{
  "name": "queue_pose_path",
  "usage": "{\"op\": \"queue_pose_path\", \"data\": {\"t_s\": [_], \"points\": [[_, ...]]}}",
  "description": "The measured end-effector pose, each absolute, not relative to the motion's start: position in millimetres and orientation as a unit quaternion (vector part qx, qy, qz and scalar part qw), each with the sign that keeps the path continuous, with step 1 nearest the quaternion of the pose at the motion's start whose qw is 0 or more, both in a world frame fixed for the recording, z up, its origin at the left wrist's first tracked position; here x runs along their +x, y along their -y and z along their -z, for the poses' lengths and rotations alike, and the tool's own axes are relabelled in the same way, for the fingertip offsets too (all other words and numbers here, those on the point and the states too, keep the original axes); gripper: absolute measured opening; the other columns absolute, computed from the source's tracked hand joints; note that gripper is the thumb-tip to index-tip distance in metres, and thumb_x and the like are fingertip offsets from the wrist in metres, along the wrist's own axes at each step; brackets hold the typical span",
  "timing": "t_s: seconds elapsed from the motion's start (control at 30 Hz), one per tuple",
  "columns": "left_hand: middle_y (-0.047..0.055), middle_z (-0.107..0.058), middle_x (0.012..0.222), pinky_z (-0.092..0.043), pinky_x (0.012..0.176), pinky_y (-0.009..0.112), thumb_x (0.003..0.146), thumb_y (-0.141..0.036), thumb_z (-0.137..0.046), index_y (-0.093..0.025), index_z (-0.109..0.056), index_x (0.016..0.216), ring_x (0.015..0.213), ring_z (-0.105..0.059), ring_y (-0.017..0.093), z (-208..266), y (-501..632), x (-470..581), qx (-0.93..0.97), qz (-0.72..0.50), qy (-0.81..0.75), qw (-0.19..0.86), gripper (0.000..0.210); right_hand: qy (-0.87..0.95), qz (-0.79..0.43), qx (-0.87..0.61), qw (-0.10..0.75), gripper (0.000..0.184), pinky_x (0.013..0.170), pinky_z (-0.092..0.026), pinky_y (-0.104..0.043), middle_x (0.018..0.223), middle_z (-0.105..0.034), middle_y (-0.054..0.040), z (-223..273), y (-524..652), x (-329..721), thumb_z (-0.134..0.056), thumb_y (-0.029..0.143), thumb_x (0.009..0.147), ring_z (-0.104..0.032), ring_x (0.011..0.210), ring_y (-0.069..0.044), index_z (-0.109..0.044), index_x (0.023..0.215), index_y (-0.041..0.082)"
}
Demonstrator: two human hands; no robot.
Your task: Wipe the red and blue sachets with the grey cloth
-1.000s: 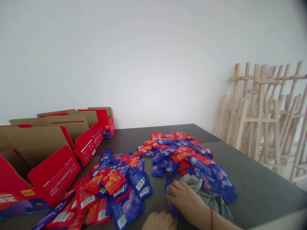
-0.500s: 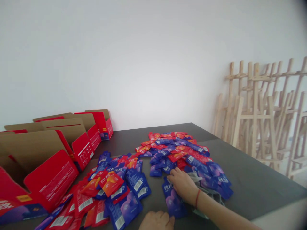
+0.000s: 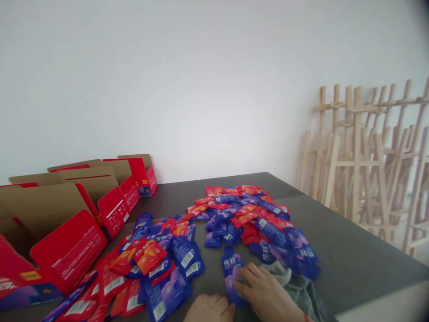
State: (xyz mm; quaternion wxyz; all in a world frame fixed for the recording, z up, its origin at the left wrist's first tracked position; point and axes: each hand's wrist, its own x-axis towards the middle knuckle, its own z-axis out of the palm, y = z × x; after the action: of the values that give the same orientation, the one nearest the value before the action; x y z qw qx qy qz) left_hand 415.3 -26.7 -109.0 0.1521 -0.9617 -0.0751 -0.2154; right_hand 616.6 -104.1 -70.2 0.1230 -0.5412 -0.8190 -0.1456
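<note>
A blue pouch with white lettering lies flat on the table in front of me, its spout end pointing away. My right hand is closed on a grey-green cloth and presses a bunched part of it onto the pouch's right side. The rest of the cloth trails to the right, beside the pile. My left hand, at the bottom edge of the view, has its fingers curled, with the thumb at the pouch's lower left corner. What lies under those fingers is hidden.
Red and blue pouches form a heap farther back and another heap to the left. Open red cardboard boxes stand in a row along the left. The dark table reaches to the white wall; wooden easels stand beyond its right edge.
My right hand has drawn back toward me from the pouch's top to its lower right side with the cloth. The pouch's upper part now shows. My left hand has stayed near its corner.
</note>
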Motion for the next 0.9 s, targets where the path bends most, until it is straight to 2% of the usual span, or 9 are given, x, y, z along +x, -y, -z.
{"op": "queue_pose_path", "data": {"t_s": [0.13,0.23,0.33,0.4,0.53,0.6,0.67,0.77,0.9], "points": [[-0.005,-0.055,0.06,-0.029,0.042,0.023,0.094,-0.023,-0.059,-0.021,-0.06,0.09,0.051,-0.053,0.013,105,25,408,-0.969,0.196,0.072,0.135,0.005,0.824,0.164,-0.535,0.086,0.015,0.074,-0.042,-0.038,0.108,-0.067,-0.0047,60,86,599,-0.065,0.025,0.09,-0.055,0.098,-0.026,-0.065,0.104,0.021],[-0.005,-0.055,0.064,-0.033,0.045,0.022,0.094,-0.022,-0.059,-0.021,-0.061,0.093,0.055,-0.054,0.012,102,24,401,-0.978,0.152,0.077,0.12,0.002,0.859,0.155,-0.48,0.085,0.011,0.069,-0.042,-0.036,0.104,-0.067,-0.0036,63,92,598,-0.062,0.028,0.093,-0.055,0.094,-0.024,-0.066,0.101,0.021],[-0.005,-0.057,0.069,-0.037,0.047,0.023,0.092,-0.022,-0.062,-0.022,-0.061,0.106,0.059,-0.055,0.013,93,23,395,-0.986,0.11,0.069,0.107,0.014,0.865,0.105,-0.477,0.112,0.009,0.069,-0.042,-0.034,0.107,-0.067,0.0002,67,105,616,-0.063,0.027,0.092,-0.055,0.093,-0.022,-0.066,0.101,0.026],[-0.005,-0.06,0.077,-0.04,0.05,0.022,0.089,-0.019,-0.064,-0.024,-0.062,0.109,0.065,-0.057,0.014,78,20,397,-0.99,0.089,0.066,0.087,0.021,0.836,0.057,-0.53,0.131,0.022,0.076,-0.044,-0.033,0.113,-0.066,0.0004,64,111,630,-0.064,0.019,0.088,-0.055,0.097,-0.023,-0.066,0.108,0.028],[-0.001,-0.064,0.104,-0.048,0.076,0.024,0.085,-0.01,-0.059,-0.024,-0.062,0.099,0.095,-0.06,0.016,29,12,418,-0.996,0.058,0.07,0.009,0.02,0.742,-0.029,-0.647,0.173,0.05,0.092,-0.043,-0.034,0.118,-0.064,-0.0044,53,106,646,-0.058,0.004,0.077,-0.053,0.108,-0.025,-0.063,0.123,0.024],[0.003,-0.062,0.119,-0.045,0.092,0.03,0.086,-0.012,-0.058,-0.023,-0.061,0.106,0.111,-0.056,0.019,7,7,436,-0.998,0.041,0.039,0.003,0.024,0.715,-0.046,-0.668,0.201,0.049,0.096,-0.041,-0.035,0.115,-0.064,-0.0058,51,100,646,-0.054,0.004,0.077,-0.053,0.108,-0.025,-0.065,0.122,0.022],[0.005,-0.061,0.125,-0.042,0.098,0.033,0.085,-0.017,-0.062,-0.021,-0.057,0.12,0.118,-0.052,0.022,-6,2,454,-1.0,0.006,-0.016,0.017,0.036,0.698,-0.054,-0.675,0.233,0.047,0.098,-0.04,-0.035,0.113,-0.065,-0.0064,53,96,645,-0.051,0.004,0.078,-0.054,0.108,-0.024,-0.066,0.12,0.021],[0.006,-0.063,0.118,-0.044,0.093,0.033,0.079,-0.023,-0.072,-0.018,-0.056,0.125,0.111,-0.055,0.023,-11,-7,476,-0.994,-0.049,-0.087,0.053,0.049,0.673,-0.073,-0.685,0.268,0.045,0.098,-0.039,-0.034,0.113,-0.065,-0.0076,58,94,646,-0.05,0.004,0.075,-0.055,0.108,-0.024,-0.065,0.116,0.018],[0.003,-0.064,0.091,-0.044,0.086,0.036,0.079,-0.024,-0.074,-0.021,-0.066,0.096,0.095,-0.057,0.023,-12,-17,488,-0.98,-0.03,-0.152,0.123,0.019,0.669,-0.083,-0.684,0.277,0.04,0.096,-0.04,-0.035,0.11,-0.064,-0.0083,62,96,649,-0.049,0.004,0.074,-0.054,0.106,-0.025,-0.063,0.109,0.017]]}}
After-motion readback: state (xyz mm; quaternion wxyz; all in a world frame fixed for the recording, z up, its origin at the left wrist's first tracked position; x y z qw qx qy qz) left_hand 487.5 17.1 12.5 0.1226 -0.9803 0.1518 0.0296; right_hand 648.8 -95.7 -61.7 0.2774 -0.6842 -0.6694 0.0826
